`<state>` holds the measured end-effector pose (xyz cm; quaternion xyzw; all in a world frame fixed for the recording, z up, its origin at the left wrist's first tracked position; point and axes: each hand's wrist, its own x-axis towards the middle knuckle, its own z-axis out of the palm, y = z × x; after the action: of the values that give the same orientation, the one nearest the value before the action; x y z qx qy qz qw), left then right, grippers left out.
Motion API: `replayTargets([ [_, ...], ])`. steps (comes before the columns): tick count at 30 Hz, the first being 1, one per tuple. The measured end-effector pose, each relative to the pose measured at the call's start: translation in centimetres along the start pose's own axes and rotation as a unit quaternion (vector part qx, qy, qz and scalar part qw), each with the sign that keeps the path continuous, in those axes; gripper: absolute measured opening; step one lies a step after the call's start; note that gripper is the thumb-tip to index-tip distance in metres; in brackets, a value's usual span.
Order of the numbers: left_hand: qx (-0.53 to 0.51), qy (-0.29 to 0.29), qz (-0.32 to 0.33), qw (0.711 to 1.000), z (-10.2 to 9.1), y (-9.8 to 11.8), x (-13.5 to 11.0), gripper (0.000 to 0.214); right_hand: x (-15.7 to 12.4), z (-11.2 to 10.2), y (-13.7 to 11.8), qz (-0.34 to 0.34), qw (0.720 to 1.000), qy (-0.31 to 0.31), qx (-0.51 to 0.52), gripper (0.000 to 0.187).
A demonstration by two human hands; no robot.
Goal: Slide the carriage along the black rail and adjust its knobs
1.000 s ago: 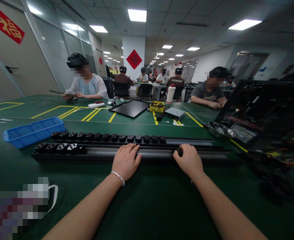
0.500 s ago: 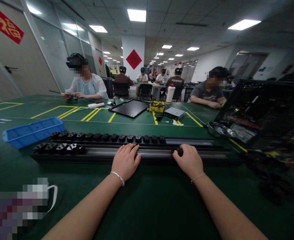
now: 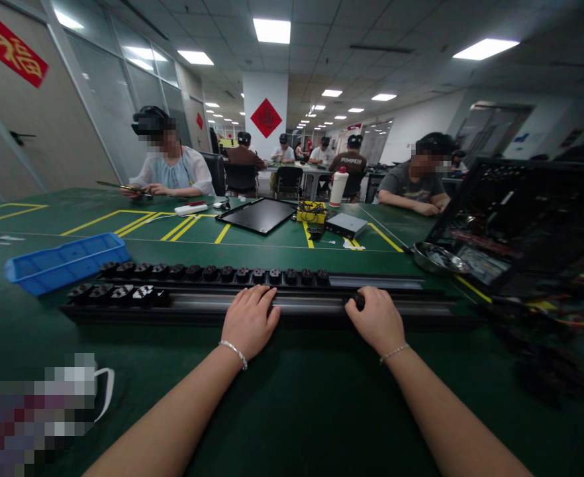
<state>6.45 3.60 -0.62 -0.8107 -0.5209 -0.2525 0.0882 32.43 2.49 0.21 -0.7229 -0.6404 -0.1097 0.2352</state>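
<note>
A long black power track with a grey slot runs across the table in front of me. My left hand lies over its middle, fingers stretched forward. Farther right, my right hand curls thumb and fingers around a small black socket module at the slot; the hand covers much of the module. Several socket modules sit at this track's left end. Just behind lies a second track with a row of socket modules along it, its right part bare.
A blue plastic bin stands behind the left end. To the right are a metal bowl, a dark open case and loose cables. A black panel, a yellow box and a grey box lie beyond. Co-workers sit across the table.
My right hand has shifted very slightly to the right with the socket module. My left hand has stayed where it was.
</note>
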Motion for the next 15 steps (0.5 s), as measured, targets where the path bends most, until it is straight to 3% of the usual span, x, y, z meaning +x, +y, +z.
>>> replayTargets([
  [15,0.001,0.007,-0.001,1.0,0.01,-0.01,0.0,0.04,-0.09,-0.1,0.29,-0.001,1.0,-0.001,-0.003,0.018],
])
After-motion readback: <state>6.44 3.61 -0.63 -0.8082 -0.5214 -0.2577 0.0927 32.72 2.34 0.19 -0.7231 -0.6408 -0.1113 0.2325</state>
